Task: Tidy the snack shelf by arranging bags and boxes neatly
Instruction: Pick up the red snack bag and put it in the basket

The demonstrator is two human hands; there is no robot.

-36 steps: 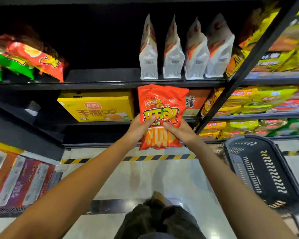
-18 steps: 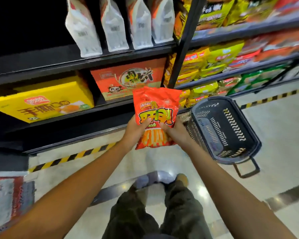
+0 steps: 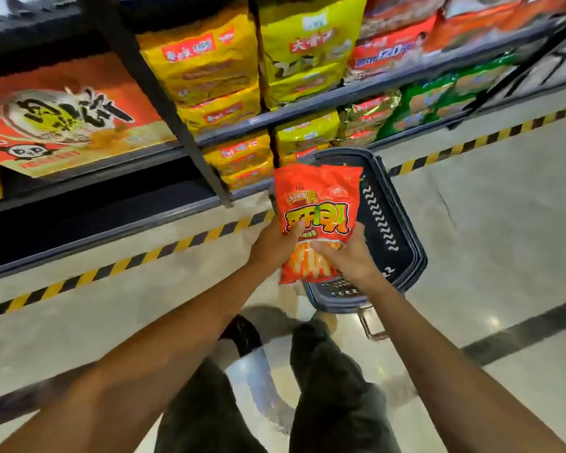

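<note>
- Floor point(image 3: 490, 243) here is pale and glossy, with a black-and-yellow hazard stripe point(image 3: 164, 250) running along the foot of the shelving and a dark band crossing it lower down.
- The snack shelf point(image 3: 111, 223) sits up and to my left, dark metal, with a slanted upright post point(image 3: 164, 103) cutting across it. The bottom tier looks dark from here.
- On the shelf at left there's a big orange box point(image 3: 62, 116) with a panda on it. Right of the post come stacks of yellow bags point(image 3: 206, 67), then yellow-green bags point(image 3: 307, 50), red packs point(image 3: 386, 50) and green bags point(image 3: 432, 99) further along. It's all a bit blurry.
- I've got the red snack bag point(image 3: 317, 220) out in front of me, off the shelf, upright-ish, printed side facing me.
- My left hand point(image 3: 272, 243) has its grip on the bag's left edge, thumb over the front. My right hand point(image 3: 347, 256) holds the lower right part, fingers curled onto the front.
- Right behind the bag a dark shopping basket point(image 3: 392, 230) stands on the floor, close to the shelf's base. The bag and my right hand cover part of it.
- My legs in dark trousers point(image 3: 327, 387) show below my arms.
</note>
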